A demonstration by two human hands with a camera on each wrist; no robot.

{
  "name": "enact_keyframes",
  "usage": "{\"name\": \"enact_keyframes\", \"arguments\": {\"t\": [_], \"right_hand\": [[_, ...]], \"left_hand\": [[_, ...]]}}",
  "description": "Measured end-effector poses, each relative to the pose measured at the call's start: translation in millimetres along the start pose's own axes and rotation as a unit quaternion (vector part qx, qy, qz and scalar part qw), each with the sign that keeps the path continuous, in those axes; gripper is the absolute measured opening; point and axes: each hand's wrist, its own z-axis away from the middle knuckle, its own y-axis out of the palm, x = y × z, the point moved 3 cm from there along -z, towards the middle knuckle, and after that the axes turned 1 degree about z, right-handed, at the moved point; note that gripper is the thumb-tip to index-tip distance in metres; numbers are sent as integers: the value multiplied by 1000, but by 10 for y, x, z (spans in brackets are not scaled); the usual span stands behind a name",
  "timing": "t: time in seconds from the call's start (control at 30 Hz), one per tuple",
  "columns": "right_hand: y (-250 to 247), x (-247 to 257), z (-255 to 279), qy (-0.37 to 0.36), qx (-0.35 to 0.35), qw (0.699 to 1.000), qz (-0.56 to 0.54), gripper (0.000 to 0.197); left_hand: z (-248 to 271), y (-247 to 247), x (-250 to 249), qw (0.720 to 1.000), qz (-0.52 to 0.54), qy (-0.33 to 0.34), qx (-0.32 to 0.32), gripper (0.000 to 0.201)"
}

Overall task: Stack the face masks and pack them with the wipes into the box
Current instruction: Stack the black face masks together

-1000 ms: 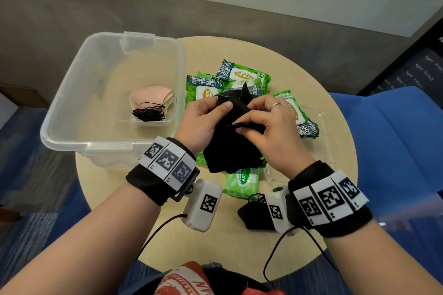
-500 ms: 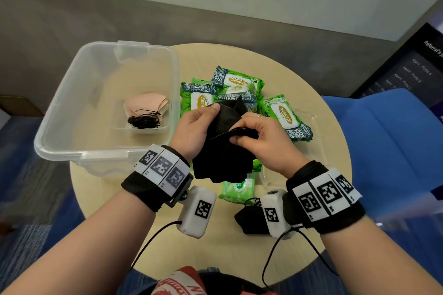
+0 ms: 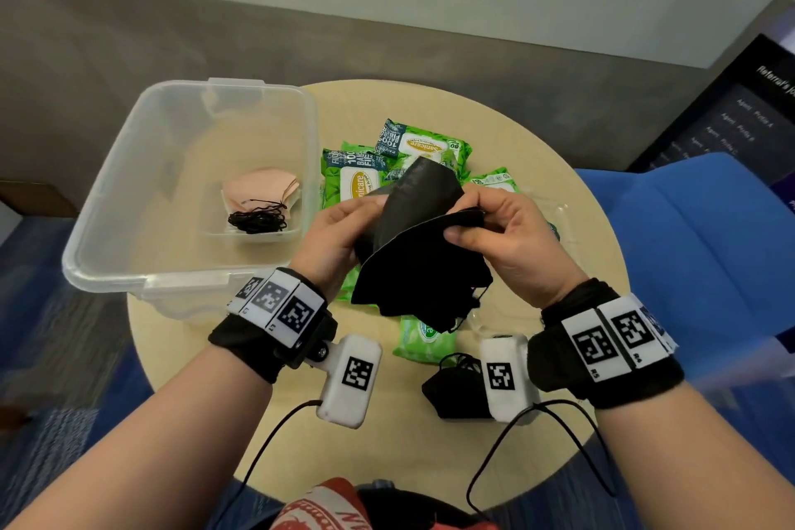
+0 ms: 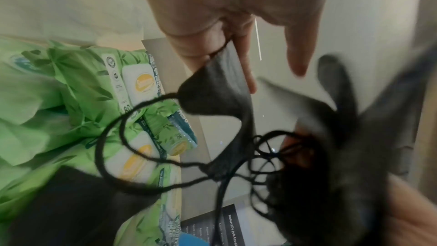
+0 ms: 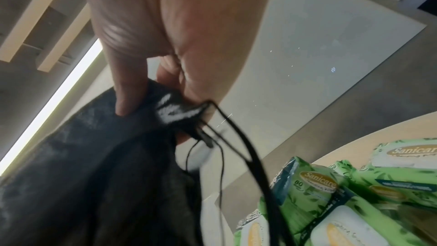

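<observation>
Over the middle of the round pale wooden counter (image 3: 507, 129), the left hand (image 3: 340, 235) and the right hand (image 3: 501, 239) both pinch a bundle of black fabric face masks (image 3: 419, 254), the left on the lifted top mask, the right with thumb and fingers clamped on the edge of those beneath. The clear plastic storage box (image 3: 112, 202) sits at ten o'clock, its near-left corner overhanging the counter's rim; inside it, a smaller clear tray holds folded peach face masks (image 3: 260, 191) with a tangle of black ear loops. Green wipe packs (image 3: 370, 181) crowd from twelve to two o'clock, just beyond the hands and beside the box's right wall, and one more lies below the bundle at six. Another black mask (image 3: 447, 389) rests at five o'clock near the rim. Bare counter shows along the near edge and at the far right. A blue chair (image 3: 697, 237) stands at three o'clock. Only the left wrist view shows the ear loops (image 4: 123, 137) dangling free under the fingers (image 4: 246, 66); the right wrist view shows the thumb (image 5: 127, 89) pressing cloth and reads "Sanicare" and "80" on a pack (image 5: 314, 180). A dark screen at two o'clock reads "Referral's".
</observation>
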Motion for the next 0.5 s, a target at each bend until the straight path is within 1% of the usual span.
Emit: {"name": "enact_keyframes", "arguments": {"t": [0.03, 0.13, 0.23, 0.3, 0.37, 0.43, 0.5], "right_hand": [[-17, -19, 2, 4, -6, 1000, 7, 7], [-54, -66, 5, 14, -19, 999, 35, 5], [-84, -96, 21, 15, -38, 998, 50, 7], [-95, -97, 34, 15, -52, 997, 47, 8], [-100, -78, 42, 6, -62, 997, 37, 8], [-84, -52, 43, -4, -63, 998, 28, 8], [-54, -39, 39, -8, -54, 998, 24, 13]], "left_hand": [[2, -7, -31, 1000, -15, 25, -5, 15], [9, -3, -121, 995, -62, 76, -22, 29], [24, 29, -197, 991, -84, 100, -35, 29], [28, 44, -226, 989, -97, 107, -40, 25], [43, 59, -235, 991, -83, 101, -41, 17], [74, 99, -234, 994, -61, 85, -25, 13], [112, 143, -238, 995, -60, 79, -9, 8]]}}
